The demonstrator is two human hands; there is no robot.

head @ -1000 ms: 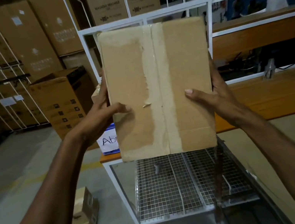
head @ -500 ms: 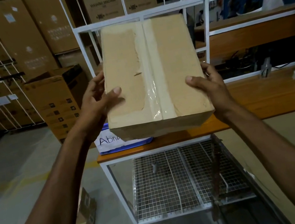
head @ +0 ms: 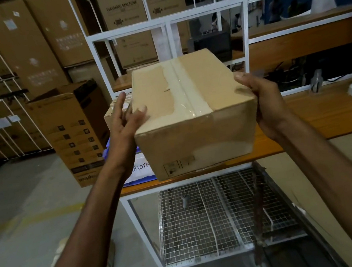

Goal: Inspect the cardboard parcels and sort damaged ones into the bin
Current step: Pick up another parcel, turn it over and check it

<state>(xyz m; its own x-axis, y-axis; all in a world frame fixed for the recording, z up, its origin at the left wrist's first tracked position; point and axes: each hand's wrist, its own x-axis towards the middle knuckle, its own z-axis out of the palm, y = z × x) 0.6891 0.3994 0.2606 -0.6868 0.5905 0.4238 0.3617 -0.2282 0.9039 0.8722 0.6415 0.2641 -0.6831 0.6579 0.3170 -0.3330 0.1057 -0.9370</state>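
Observation:
I hold a brown cardboard parcel (head: 192,112) in the air above the front edge of the wooden table (head: 320,113). Clear tape runs down the middle of its top, with a strip of torn paper surface beside the tape. My left hand (head: 125,123) is at its left side, thumb on the top edge, fingers spread and partly off the box. My right hand (head: 262,100) grips the right side, thumb on top. Behind my left hand a blue bin (head: 139,172) with a white handwritten label sits on the table, and it is mostly hidden.
Another small parcel (head: 111,114) sits behind my left hand. An open tall carton (head: 74,131) stands on the floor at left, with stacked washing-machine boxes (head: 121,5) behind. A wire-mesh shelf (head: 208,219) lies under the table. A small box (head: 109,258) lies on the floor.
The parcel has tipped from upright, with its taped face toward me, to nearly flat with the taped face up, and it has come lower. My left fingers have loosened from its side.

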